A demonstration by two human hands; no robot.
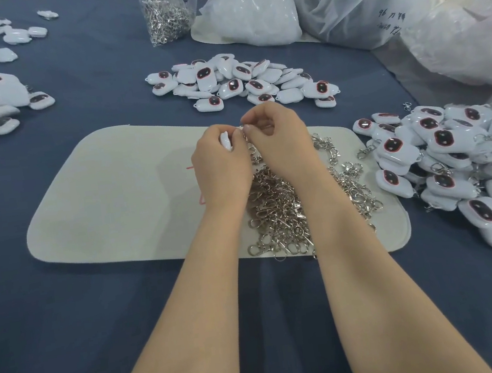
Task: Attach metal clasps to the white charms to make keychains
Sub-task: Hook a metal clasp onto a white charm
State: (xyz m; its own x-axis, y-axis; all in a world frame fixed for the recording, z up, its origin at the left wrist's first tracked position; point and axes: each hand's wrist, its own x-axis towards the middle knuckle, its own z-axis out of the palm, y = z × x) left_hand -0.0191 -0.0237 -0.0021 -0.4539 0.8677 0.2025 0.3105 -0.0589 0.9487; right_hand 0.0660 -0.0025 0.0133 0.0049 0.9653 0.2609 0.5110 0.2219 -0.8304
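Dark blue cloth (70, 332) is spread nearest, well short of the fingers. Just under the wrists, a heap of loose clasps (275, 210) is piled on a beige mat (115, 196). Above the heap both hands are held close together. One white charm (225, 140) is gripped in the curled fingers of the left hand (220, 164), with only its pale edge shown past the knuckles. The right hand (279, 142) is closed in a pinch, thumb against forefinger, on a metal clasp (251, 150), whose body hangs down between the two hands. The pinching fingertips (247, 128) are set just right of the charm's top, touching or nearly so. The charm thus lies directly to their left, and its long axis is judged roughly upright. Its loop is hidden, so whether the ring is already threaded cannot be told. The joining is judged to be the step in hand. Beyond the fingers a pile of bare charms (240, 78) is heaped. Finished keychains (452, 161) are stacked off to the right, and a clear bag of clasps (167, 19) is stood farther away.
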